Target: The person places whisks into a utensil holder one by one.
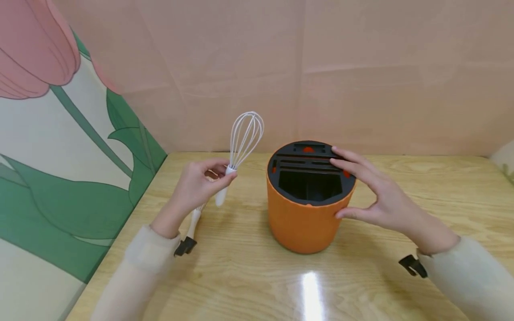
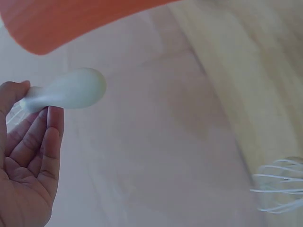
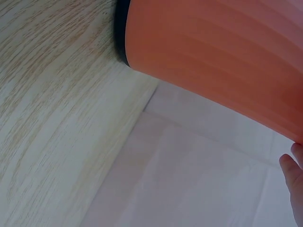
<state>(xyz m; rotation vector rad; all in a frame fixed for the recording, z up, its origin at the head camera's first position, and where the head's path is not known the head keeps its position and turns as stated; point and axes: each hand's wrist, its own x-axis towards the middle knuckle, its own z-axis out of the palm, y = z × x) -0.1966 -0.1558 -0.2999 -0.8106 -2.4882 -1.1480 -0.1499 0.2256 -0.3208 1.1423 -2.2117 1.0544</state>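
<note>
Transfer step, I'd say: my left grip (image 1: 200, 182) pinching white wire whisk (image 1: 239, 156), right grip (image 1: 387, 200) spread against orange cylindrical holder (image 1: 306, 225), likely calling for four-o'clock travel next.

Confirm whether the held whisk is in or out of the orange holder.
Out: the left hand pinches the whisk left of the orange holder, with a visible gap between whisk and holder.

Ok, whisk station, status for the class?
Left fingers pinch white whisk, wires up. Right fingers touch orange container. Second whisk lies on table. Nothing visible between held whisk and container.
</note>
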